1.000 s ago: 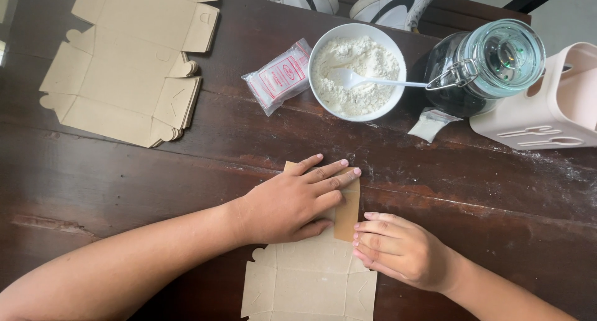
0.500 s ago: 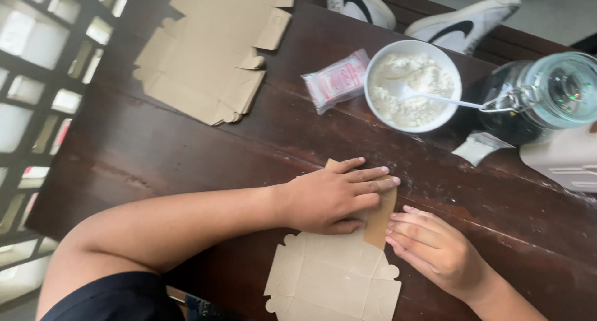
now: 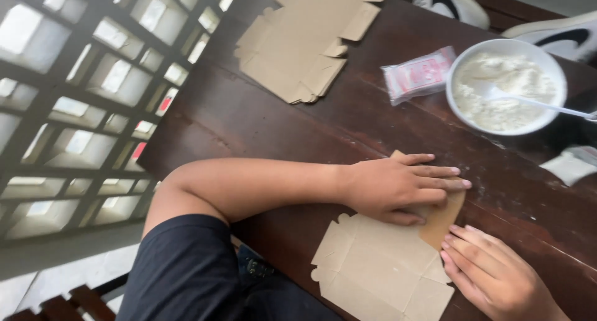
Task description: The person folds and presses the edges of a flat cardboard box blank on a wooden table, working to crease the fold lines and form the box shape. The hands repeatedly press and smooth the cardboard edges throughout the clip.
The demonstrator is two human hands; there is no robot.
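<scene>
Left hand [image 3: 398, 187] spread flat, fingers together, pinning a folded flap of the brown cardboard box blank [image 3: 379, 268] at lower center-right on the dark wood surface [image 3: 249, 119], right hand [image 3: 497, 274] w/ fingertips pressing the crease, prob. to sharpen it.

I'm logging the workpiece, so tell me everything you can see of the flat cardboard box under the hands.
The cardboard box is an unfolded brown blank with creases and small scalloped tabs, lying flat at the near edge of the dark wooden table. One flap is folded up. The left hand presses flat on that flap; the right hand's fingers touch its side.
</scene>
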